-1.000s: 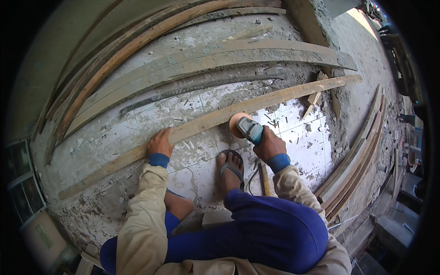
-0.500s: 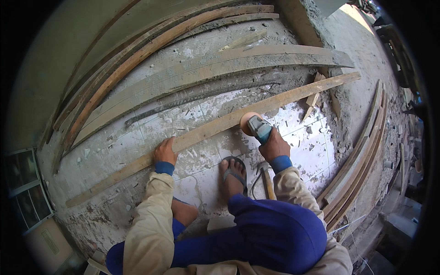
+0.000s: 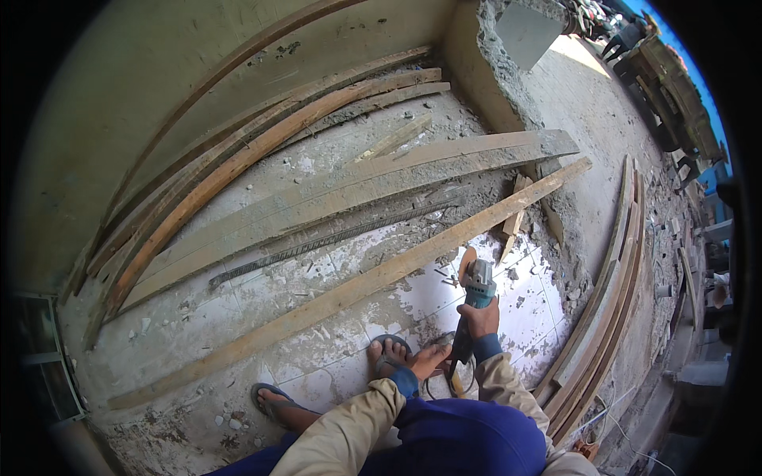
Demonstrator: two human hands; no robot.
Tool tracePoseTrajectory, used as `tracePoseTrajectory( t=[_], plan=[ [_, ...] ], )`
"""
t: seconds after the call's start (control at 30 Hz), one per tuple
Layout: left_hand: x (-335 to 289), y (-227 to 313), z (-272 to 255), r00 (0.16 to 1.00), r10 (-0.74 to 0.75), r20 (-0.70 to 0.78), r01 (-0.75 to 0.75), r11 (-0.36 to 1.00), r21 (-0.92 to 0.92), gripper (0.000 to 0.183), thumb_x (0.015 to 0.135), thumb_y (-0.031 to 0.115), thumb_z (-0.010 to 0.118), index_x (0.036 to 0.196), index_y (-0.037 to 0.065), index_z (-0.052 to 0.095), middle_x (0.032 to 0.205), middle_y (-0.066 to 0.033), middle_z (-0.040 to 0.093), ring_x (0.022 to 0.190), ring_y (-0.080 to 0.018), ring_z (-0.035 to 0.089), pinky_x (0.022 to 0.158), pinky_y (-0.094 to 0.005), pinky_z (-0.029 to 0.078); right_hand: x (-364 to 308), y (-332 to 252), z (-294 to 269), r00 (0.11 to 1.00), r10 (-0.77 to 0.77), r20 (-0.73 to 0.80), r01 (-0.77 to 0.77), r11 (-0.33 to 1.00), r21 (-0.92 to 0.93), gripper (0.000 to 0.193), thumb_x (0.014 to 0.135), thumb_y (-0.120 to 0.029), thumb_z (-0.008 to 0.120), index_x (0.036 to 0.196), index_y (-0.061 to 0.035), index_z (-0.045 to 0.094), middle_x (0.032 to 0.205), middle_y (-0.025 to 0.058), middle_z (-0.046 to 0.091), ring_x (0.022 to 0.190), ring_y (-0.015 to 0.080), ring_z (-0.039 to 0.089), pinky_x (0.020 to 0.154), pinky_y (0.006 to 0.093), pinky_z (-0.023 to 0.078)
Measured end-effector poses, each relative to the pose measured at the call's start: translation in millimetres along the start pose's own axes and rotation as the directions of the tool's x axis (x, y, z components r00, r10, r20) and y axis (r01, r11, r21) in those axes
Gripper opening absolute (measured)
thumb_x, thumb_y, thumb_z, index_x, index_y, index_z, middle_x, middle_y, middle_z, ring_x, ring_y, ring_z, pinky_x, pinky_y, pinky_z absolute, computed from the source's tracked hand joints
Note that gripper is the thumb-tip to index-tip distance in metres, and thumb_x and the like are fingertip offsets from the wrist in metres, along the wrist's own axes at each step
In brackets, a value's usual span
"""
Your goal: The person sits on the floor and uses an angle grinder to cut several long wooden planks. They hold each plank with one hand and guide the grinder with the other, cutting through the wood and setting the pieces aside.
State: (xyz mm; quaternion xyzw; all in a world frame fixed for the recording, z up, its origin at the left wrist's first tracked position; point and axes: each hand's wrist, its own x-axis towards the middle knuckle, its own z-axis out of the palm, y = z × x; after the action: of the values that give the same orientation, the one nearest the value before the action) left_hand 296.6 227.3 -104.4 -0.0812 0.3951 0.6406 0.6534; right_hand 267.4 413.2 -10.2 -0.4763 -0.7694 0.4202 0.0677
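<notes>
My right hand (image 3: 481, 318) is closed around the teal and grey body of an angle grinder (image 3: 479, 288), whose orange-brown disc (image 3: 467, 266) points away from me. The disc stands off the long timber plank (image 3: 349, 292), on its near side. Beside the grinder's dark rear end, my left hand (image 3: 429, 362) has its fingers stretched out and holds nothing; I cannot tell whether it touches the tool. The plank lies slantwise across the broken white tiles (image 3: 432, 295). A wooden handle (image 3: 457, 385) shows partly below the grinder, next to a dark cord.
Beyond the plank lie a ribbed steel bar (image 3: 333, 240), a wide board (image 3: 341, 194) and several long timbers (image 3: 230, 165) along the wall. More timbers (image 3: 607, 305) lie at the right. Split wood pieces (image 3: 514, 214) sit by the plank's far end. My sandalled feet (image 3: 386, 355) are close by.
My left hand has let go of the plank and moved right, beside the grinder. The grinder has come away from the plank's edge and turned upright in my right hand. My view has shifted.
</notes>
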Motion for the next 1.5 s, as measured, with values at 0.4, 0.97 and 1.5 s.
tracePoseTrajectory(
  t=[0.4, 0.97, 1.5],
  plan=[
    [-12.1, -6.1, -1.4, 0.993, -0.079, -0.084, 0.077, 0.997, -0.028, 0.053, 0.104, 0.055, 0.065, 0.140, 0.016, 0.060, 0.121, 0.0001, 0.069, 0.102, -0.0152, 0.071, 0.086, -0.0374, 0.060, -0.5, 46.0, 26.7, 0.985, 0.002, 0.173, -0.059, 0.944, 0.325, 0.048, 0.069, -0.022, 0.086, 0.105, 0.0007, 0.063, 0.087, 0.0096, 0.072, 0.073, 0.0205, 0.070, 0.070, 0.0362, 0.058],
    [1.4, 12.1, 17.0, 0.993, 0.111, 0.044, -0.118, 0.872, 0.474, 0.058, 0.091, 0.040, 0.081, 0.129, 0.001, 0.062, 0.110, -0.0140, 0.074, 0.099, -0.0272, 0.075, 0.087, -0.0384, 0.060, -16.3, 96.3, -0.2, 0.712, 0.128, 0.690, -0.692, 0.296, 0.658, 0.042, 0.091, -0.029, 0.074, 0.120, 0.0000, 0.064, 0.102, 0.0165, 0.074, 0.090, 0.0301, 0.076, 0.088, 0.0452, 0.063],
    [-135.0, 50.4, -93.9, 0.895, 0.431, -0.118, -0.211, 0.641, 0.738, 0.049, 0.100, 0.014, 0.072, 0.142, -0.004, 0.056, 0.124, -0.0167, 0.073, 0.111, -0.0211, 0.070, 0.097, -0.0339, 0.055, 12.8, 136.2, -16.0, 0.698, 0.273, 0.662, -0.711, 0.371, 0.597, 0.046, 0.087, -0.029, 0.071, 0.119, 0.0036, 0.066, 0.101, 0.0172, 0.074, 0.086, 0.0276, 0.075, 0.082, 0.0407, 0.064]
  ],
)
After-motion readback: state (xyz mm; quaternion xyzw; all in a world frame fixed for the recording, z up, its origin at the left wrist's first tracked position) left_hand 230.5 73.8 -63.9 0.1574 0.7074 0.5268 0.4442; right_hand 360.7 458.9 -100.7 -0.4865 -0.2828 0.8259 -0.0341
